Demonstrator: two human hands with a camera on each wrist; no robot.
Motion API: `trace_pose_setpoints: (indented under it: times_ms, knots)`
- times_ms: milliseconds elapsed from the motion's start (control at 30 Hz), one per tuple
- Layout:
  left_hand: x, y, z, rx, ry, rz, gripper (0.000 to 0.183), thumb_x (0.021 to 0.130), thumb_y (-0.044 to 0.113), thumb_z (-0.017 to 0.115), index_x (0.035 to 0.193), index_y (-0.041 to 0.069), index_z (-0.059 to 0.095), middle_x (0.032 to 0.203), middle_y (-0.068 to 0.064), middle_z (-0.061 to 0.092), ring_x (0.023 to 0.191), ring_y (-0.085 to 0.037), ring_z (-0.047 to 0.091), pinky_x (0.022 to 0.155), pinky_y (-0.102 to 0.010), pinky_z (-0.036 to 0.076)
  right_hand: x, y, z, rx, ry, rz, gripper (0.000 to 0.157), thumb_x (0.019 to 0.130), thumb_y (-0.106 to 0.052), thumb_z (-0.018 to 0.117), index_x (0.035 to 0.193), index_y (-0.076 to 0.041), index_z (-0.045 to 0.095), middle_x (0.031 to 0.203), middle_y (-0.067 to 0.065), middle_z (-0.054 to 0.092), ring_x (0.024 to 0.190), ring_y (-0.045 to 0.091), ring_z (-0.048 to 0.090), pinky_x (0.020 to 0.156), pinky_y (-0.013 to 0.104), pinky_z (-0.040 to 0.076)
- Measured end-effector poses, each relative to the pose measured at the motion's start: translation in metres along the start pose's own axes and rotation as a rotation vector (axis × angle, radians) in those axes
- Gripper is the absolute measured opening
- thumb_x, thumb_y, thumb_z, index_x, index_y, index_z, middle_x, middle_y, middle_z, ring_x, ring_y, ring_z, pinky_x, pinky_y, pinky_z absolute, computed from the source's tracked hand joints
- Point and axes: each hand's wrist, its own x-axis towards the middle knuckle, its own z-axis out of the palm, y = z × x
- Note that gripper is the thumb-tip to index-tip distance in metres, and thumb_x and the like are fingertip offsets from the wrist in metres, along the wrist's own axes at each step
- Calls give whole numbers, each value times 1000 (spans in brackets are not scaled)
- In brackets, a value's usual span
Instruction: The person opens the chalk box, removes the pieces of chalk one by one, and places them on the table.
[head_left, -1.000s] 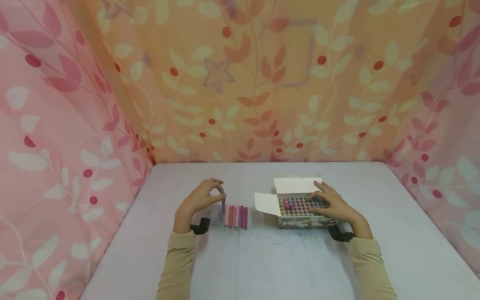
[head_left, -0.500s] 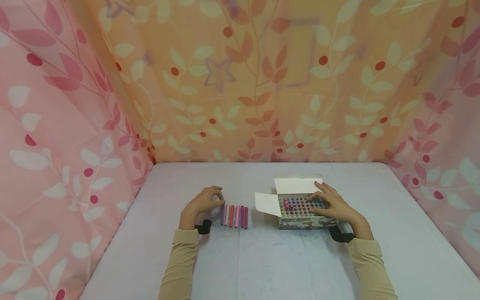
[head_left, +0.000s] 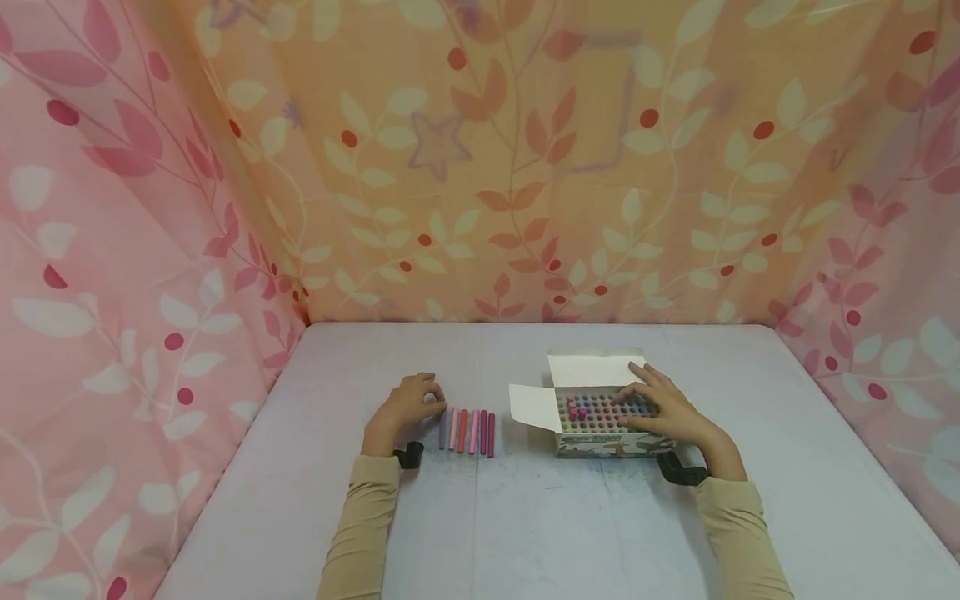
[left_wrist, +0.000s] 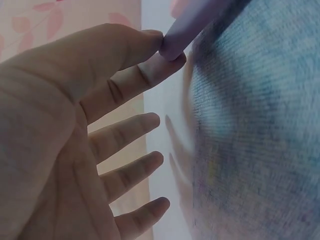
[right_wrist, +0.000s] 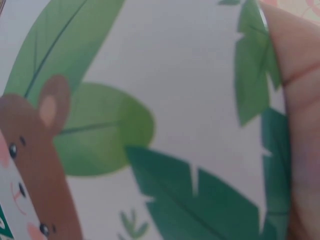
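My left hand point(head_left: 407, 406) pinches the upper end of a purple chalk stick point(head_left: 442, 431) between thumb and index finger; the other fingers spread free in the left wrist view. The chalk point(left_wrist: 192, 27) lies on the table at the left end of a row with a pale pink stick point(head_left: 453, 430), a red stick point(head_left: 462, 432) and several pink to dark magenta ones. My right hand point(head_left: 667, 410) rests over the right end of an open chalk box point(head_left: 600, 447), fingers spread above the chalk tops. In the right wrist view the box's printed side point(right_wrist: 200, 100) fills most of the frame beside the palm.
The box's white flaps point(head_left: 532, 407) stand out to the left and back. Inside, several pink sticks point(head_left: 576, 410) stick up above the others. Black wrist mounts sit at both wrists. Floral curtains point(head_left: 480, 167) enclose the white table point(head_left: 540, 525) at the back and sides.
My left hand has come down and slightly right, bringing the purple chalk from upright to lying beside the row, then nudged left. My right hand and the box have stayed put.
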Motion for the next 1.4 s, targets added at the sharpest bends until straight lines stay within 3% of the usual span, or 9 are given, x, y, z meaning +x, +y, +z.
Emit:
trace_pose_setpoints:
  times_ms: [367, 567, 833, 933, 1133, 1400]
  knots:
    - [3, 1, 4, 22, 6, 9, 11, 79, 31, 61, 77, 21, 62, 129, -15, 43, 118, -38, 35, 88, -59, 31, -2, -3, -3, -1, 5, -3, 31, 70, -40, 69, 94, -24, 59, 142, 19, 18, 129, 41, 6, 89, 69, 8]
    - [2, 13, -1, 29, 9, 33, 13, 79, 30, 62, 83, 18, 63, 129, -15, 43, 120, -37, 34, 91, -56, 30, -3, -1, -3, -1, 15, -4, 30, 70, -39, 69, 94, -25, 59, 142, 18, 19, 129, 41, 6, 88, 70, 8]
    - [5, 39, -7, 72, 76, 160, 10, 81, 29, 60, 86, 20, 62, 130, -13, 43, 123, -34, 31, 92, -54, 29, -4, 1, -3, -6, 31, -14, 29, 69, -38, 70, 93, -25, 59, 141, 20, 20, 129, 42, 7, 87, 70, 9]
    - [5, 48, -11, 85, 150, 209, 9, 81, 29, 60, 87, 22, 61, 129, -10, 45, 122, -31, 33, 92, -53, 30, -2, 0, -3, -6, 29, -17, 30, 69, -39, 70, 93, -24, 59, 141, 20, 20, 128, 43, 8, 88, 70, 9]
    - [6, 78, -17, 77, 327, 372, 12, 80, 27, 61, 90, 20, 61, 123, -6, 50, 116, -26, 42, 89, -48, 37, 3, -2, -1, -16, 16, -25, 30, 70, -42, 68, 94, -27, 59, 142, 18, 20, 129, 42, 8, 89, 69, 10]
    - [12, 125, 0, 115, 372, 511, 13, 80, 28, 61, 92, 21, 61, 122, -3, 51, 115, -21, 44, 92, -41, 37, -1, 3, 2, -24, 19, -33, 30, 70, -41, 69, 94, -26, 59, 141, 18, 20, 128, 43, 8, 88, 69, 11]
